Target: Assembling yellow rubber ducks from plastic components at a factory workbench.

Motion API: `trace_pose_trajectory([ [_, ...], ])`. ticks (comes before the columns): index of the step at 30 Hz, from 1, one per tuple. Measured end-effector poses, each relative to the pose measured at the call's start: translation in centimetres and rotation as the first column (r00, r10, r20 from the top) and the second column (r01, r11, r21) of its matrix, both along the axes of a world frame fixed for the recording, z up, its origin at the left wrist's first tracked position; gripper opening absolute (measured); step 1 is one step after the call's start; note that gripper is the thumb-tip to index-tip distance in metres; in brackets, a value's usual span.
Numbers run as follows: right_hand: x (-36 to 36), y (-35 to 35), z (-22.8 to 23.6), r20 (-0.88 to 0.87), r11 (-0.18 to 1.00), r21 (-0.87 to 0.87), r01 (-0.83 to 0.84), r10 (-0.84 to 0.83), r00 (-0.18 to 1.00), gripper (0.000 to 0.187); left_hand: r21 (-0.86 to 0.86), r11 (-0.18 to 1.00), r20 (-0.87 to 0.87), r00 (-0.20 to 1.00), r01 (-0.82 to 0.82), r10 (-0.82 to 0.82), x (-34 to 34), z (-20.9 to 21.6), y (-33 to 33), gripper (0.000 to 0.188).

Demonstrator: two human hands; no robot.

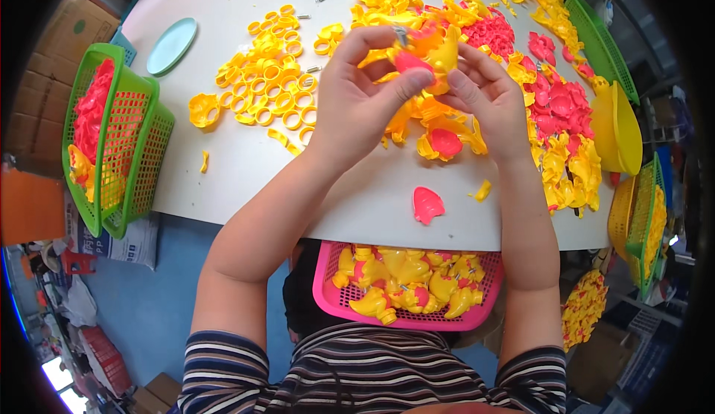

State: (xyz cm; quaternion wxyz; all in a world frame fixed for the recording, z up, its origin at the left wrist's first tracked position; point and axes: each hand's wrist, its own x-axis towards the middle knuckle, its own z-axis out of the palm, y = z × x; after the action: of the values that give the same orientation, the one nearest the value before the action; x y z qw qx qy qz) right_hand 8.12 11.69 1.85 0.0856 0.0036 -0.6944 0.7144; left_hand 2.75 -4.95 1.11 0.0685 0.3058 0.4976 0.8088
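Over the far middle of the table, both my hands grip one yellow and pink plastic toy part (pixel 445 55). My left hand (pixel 365 90) has its thumb pressed on the pink piece, with the fingers curled behind. Thumb and bent fingers of my right hand (pixel 488 93) hold the yellow side. A small metal-coloured bit shows near my left fingertips; its kind is unclear. Below the hands lies a yellow shell with a pink inside (pixel 445 143). Nearer me rests a loose pink scalloped piece (pixel 427 205), beside a small yellow scrap (pixel 482 190).
Several yellow rings (pixel 272 78) spread left of my hands. Pink pieces (pixel 562 105) and yellow shells heap up at right. A pink basket (pixel 322 280) of assembled parts sits at my lap. Green baskets (pixel 153 127) stand at the left edge, near a pale blue lid (pixel 172 46).
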Motion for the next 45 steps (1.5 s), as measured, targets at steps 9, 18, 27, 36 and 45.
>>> trace_pose_trajectory([
  [9, 0.1, -0.2, 0.1, -0.091, 0.996, 0.068, -0.061, 0.067, 0.994, 0.05, -0.072, 0.997, -0.156, 0.988, 0.0, -0.011, 0.4, -0.2, 0.1, 0.039],
  [18, 0.4, 1.4, -0.7, -0.096, 0.935, -0.297, -0.193, 0.171, 0.98, 0.044, -0.103, 0.905, -0.531, 0.792, -0.412, 0.3, 0.0, -0.3, -0.1, 0.039],
  [27, 0.9, 0.1, -0.4, -0.173, 0.977, -0.104, -0.187, 0.167, 0.971, 0.044, -0.13, 0.833, -0.677, 0.662, -0.538, 0.322, 0.8, -0.1, -0.3, 0.043],
  [36, 1.2, 1.0, -1.1, -0.198, 0.962, -0.101, -0.255, 0.231, 0.952, 0.047, -0.095, 0.835, -0.674, 0.653, -0.542, 0.347, 1.4, -0.1, -0.3, 0.044],
  [45, 1.3, 0.7, -1.1, -0.236, 0.954, -0.155, -0.256, 0.216, 0.948, 0.045, -0.045, 0.819, -0.66, 0.632, -0.572, 0.405, 1.5, -0.1, -0.2, 0.044],
])
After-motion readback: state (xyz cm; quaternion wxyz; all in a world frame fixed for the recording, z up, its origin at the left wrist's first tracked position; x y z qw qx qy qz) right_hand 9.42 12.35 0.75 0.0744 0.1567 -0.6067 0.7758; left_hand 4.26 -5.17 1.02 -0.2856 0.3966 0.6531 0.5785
